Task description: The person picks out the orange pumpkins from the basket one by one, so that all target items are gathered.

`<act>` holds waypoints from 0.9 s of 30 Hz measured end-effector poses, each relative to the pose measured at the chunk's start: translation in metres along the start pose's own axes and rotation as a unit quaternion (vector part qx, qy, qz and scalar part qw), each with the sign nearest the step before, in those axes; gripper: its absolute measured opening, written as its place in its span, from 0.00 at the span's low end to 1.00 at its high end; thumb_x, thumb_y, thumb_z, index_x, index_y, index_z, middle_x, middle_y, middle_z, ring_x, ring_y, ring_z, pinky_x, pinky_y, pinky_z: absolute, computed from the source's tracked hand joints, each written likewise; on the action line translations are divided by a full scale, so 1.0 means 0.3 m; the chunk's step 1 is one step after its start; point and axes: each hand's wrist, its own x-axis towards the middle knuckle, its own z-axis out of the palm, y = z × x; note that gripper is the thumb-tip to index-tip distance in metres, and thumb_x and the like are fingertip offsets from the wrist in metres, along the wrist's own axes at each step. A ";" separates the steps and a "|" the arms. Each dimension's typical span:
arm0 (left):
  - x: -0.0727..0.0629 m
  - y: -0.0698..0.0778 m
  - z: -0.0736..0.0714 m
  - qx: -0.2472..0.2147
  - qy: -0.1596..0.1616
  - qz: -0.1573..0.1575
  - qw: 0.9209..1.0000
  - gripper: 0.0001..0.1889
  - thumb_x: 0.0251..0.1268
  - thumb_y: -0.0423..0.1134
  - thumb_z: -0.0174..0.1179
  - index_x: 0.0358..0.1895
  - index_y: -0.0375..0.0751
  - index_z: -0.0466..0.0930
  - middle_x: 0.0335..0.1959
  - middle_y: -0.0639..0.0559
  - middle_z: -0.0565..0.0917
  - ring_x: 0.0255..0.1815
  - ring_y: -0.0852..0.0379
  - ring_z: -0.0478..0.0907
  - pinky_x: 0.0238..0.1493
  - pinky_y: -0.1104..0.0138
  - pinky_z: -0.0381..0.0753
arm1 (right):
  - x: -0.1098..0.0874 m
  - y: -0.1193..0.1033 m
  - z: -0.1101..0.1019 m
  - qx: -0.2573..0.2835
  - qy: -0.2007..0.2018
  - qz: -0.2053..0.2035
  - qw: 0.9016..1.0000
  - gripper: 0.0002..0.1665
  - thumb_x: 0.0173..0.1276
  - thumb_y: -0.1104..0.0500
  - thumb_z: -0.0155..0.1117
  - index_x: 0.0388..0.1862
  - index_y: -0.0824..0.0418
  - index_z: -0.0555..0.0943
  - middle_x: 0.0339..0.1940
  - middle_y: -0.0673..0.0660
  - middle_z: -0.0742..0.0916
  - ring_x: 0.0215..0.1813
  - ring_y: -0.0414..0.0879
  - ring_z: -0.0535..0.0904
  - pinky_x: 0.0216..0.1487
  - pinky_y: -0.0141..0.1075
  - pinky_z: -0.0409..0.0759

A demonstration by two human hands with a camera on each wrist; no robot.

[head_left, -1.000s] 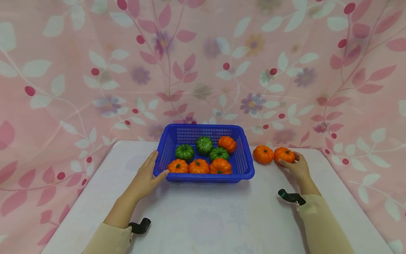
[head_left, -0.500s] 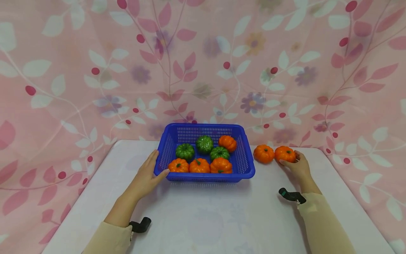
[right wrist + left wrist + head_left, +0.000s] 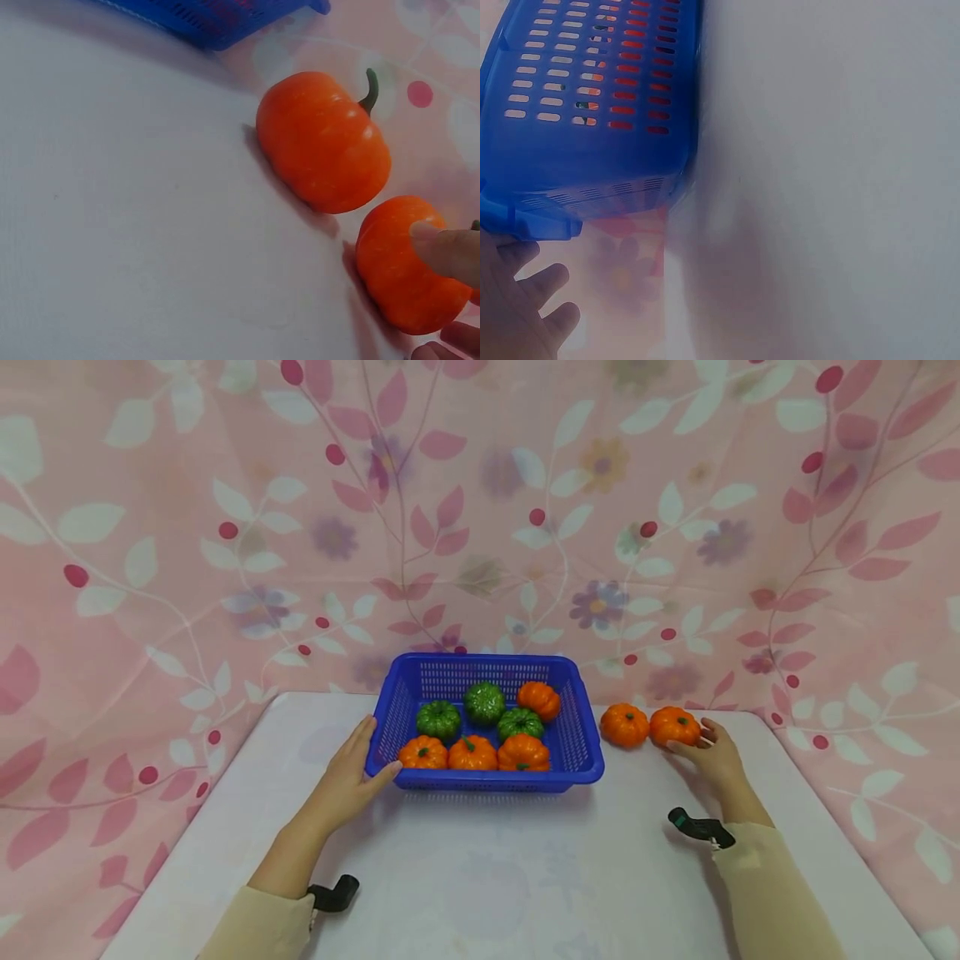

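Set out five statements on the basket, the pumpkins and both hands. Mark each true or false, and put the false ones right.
1. The blue basket holds three green pumpkins. True.
2. All the orange pumpkins are in the basket. False: two lie on the table, right of it.
3. The left hand is at the basket's left side. True.
4. The right hand is nearest a green pumpkin. False: it is at the outer orange pumpkin.
5. Four orange pumpkins lie inside the basket. True.

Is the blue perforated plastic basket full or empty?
Partly filled: the basket holds three glossy green pumpkins and four orange pumpkins, with gaps showing among them.
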 end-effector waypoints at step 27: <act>-0.004 0.005 -0.006 -0.006 0.000 0.001 1.000 0.48 0.72 0.58 0.57 0.80 0.33 0.42 0.81 0.36 0.46 0.80 0.35 0.46 0.75 0.40 0.49 | -0.208 -0.455 0.001 0.014 -0.130 -0.126 0.983 0.42 0.76 0.49 0.60 0.80 0.64 0.57 0.76 0.69 0.65 0.76 0.67 0.59 0.72 0.63 0.60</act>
